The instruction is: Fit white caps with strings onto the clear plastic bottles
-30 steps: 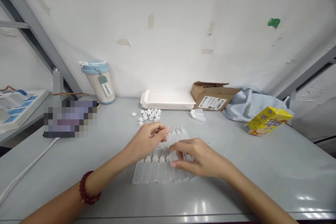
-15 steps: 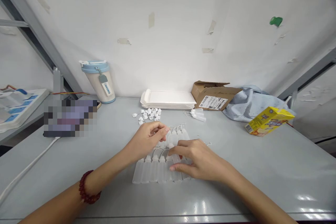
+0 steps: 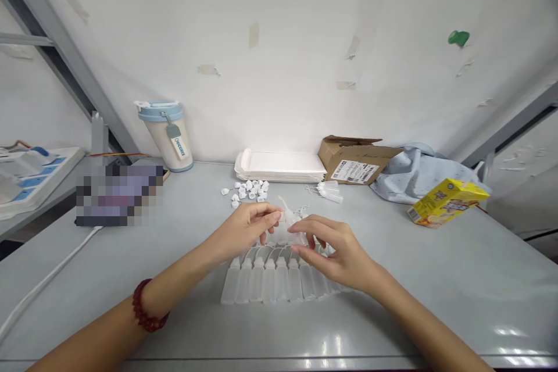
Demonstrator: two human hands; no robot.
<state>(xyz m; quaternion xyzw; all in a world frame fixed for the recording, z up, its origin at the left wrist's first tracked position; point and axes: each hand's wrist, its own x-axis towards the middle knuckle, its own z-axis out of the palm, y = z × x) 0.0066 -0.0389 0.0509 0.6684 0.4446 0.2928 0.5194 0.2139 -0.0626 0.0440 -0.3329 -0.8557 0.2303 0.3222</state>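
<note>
Between my two hands a small translucent plastic bottle [image 3: 297,236] is held up, its narrow top tilted toward the upper left. The fingers of my right hand [image 3: 337,244] are curled round its body from the right. My left hand [image 3: 250,226] pinches thumb and forefinger beside the bottle's neck, on what looks like its thin white strap. Below them a row of similar bottles [image 3: 270,285] lies side by side, necks pointing away from me. My right hand covers part of that row. More bottles behind the held one are mostly hidden.
Small white caps [image 3: 251,188] lie loose behind my left hand. Farther back are white flat packs [image 3: 281,165], a cardboard box [image 3: 361,163], several loose bottles [image 3: 330,190] and a blue cloth [image 3: 418,174]. A yellow carton [image 3: 447,203] stands right; a tumbler [image 3: 168,136] and phone [image 3: 122,195] left.
My right hand has lifted a bottle up and away from the row, toward my left fingertips. The left hand has barely moved and now meets the bottle's top.
</note>
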